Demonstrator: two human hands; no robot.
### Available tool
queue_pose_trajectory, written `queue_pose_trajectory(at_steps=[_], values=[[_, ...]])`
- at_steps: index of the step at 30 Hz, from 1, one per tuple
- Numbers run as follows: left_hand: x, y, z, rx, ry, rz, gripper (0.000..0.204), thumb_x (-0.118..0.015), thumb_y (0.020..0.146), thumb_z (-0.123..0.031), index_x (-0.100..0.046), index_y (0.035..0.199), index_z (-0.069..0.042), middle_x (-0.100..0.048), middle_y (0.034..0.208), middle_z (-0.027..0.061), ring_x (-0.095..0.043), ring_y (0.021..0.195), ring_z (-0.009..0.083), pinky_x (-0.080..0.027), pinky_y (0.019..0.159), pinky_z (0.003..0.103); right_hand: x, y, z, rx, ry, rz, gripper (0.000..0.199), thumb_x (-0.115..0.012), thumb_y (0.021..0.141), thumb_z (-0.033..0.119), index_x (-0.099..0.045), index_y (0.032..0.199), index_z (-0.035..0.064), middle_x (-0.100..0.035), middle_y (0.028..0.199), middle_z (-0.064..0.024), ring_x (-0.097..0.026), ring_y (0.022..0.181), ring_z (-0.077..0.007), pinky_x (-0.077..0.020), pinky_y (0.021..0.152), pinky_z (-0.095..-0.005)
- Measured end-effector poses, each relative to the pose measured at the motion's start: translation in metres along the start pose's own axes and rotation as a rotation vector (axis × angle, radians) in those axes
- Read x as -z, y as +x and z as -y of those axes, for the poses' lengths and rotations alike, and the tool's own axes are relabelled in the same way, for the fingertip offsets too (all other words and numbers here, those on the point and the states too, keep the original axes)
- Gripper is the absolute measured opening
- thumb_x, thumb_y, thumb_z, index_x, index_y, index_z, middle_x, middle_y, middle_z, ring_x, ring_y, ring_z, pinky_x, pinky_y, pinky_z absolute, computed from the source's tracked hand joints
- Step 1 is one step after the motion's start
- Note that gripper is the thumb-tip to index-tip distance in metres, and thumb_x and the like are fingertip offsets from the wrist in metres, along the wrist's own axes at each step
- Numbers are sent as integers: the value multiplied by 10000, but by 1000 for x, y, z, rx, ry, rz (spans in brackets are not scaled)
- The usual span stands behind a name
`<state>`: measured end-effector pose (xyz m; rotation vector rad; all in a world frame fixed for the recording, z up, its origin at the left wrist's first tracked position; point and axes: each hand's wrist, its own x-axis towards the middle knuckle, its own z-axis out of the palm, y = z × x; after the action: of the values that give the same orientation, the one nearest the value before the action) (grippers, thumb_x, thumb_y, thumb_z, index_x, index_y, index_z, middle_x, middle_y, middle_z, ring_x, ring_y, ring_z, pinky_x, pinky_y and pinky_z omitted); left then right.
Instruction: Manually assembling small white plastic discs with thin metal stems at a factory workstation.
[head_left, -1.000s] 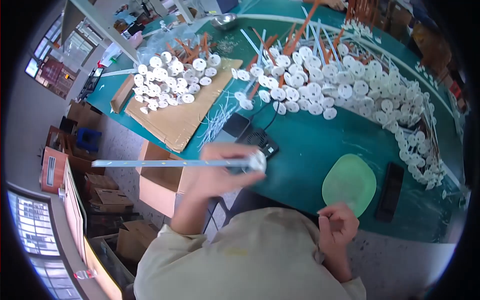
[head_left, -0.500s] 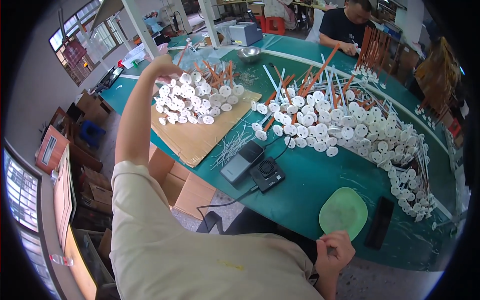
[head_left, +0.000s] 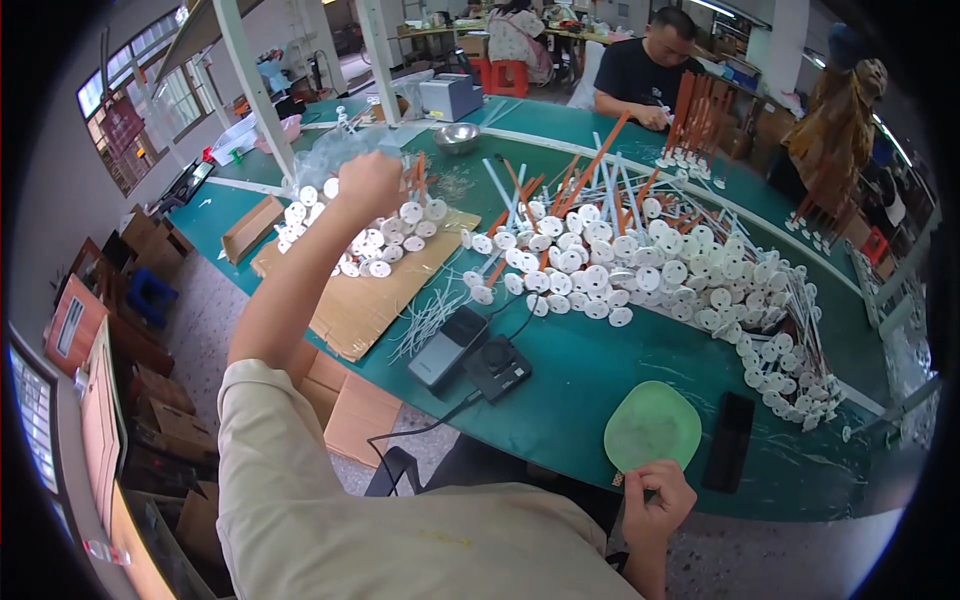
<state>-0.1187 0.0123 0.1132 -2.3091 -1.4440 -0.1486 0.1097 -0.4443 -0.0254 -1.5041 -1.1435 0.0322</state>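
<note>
Reaching out to the far left, my left hand (head_left: 372, 183) is closed over a pile of white round discs on brown and pale sticks (head_left: 380, 269). Its fingers are curled under and turned away, so whatever they hold is hidden. A flat cardboard sheet (head_left: 365, 325) lies beneath this pile. Near the front edge, my right hand (head_left: 660, 497) pinches a tiny beige piece (head_left: 618, 480) at its fingertips, too small to name. Just beyond those fingers is a green plate (head_left: 652, 425), and a long black tray (head_left: 728, 442) lies to its right.
A larger heap of disc-ended sticks (head_left: 675, 272) curves along the table's right. Between the piles are pale thin strips (head_left: 430, 325), a grey device (head_left: 448, 347) and a cabled black device (head_left: 498, 368). A metal bowl (head_left: 457, 137) stands farther back. Across the table sits another person (head_left: 640, 80).
My left hand has come away from the left side of the pile, moving right and nearer, and is now curled. My right hand still pinches beside the plate. The whole view has shifted slightly.
</note>
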Motion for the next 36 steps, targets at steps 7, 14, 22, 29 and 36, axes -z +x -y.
queue_pose_trajectory(at_steps=[7,14,22,29,36], values=[[-33,-8,-6,-196,146,-284,330,-712,802,-356,-719,1002,-94,-720,918,174,-716,867,362,-586,766,469,6,-2,-6,47,-4,-41,163,-688,758,-92,-572,687,-2,-656,720,-105,-609,672,-213,-457,633,-289],[-30,32,-94,-311,-171,14,384,-589,825,-180,-627,1203,-125,-700,936,206,-688,890,398,-559,787,517,15,-2,-16,29,-102,-104,114,-689,782,-65,-604,724,-13,-668,733,-111,-626,679,-218,-471,636,-289],[-100,64,-184,-709,-758,21,532,-589,767,-165,-557,1293,-93,-682,870,253,-668,841,441,-533,790,528,19,-10,0,179,-181,-151,145,-735,739,-50,-608,712,15,-657,703,-118,-636,633,-270,-486,585,-327],[-129,68,-181,-555,-732,67,561,-697,670,-306,-697,1186,-85,-709,878,230,-706,847,375,-560,814,443,21,-22,-22,131,-225,-132,148,-787,715,-10,-646,695,29,-660,674,-92,-655,617,-256,-500,561,-326],[-77,43,-170,-450,-789,-33,462,-769,665,-347,-756,1035,-70,-725,932,195,-708,885,352,-553,842,417,25,-11,-20,161,-238,-179,129,-788,728,6,-667,704,40,-674,679,-74,-663,616,-229,-502,554,-305]])
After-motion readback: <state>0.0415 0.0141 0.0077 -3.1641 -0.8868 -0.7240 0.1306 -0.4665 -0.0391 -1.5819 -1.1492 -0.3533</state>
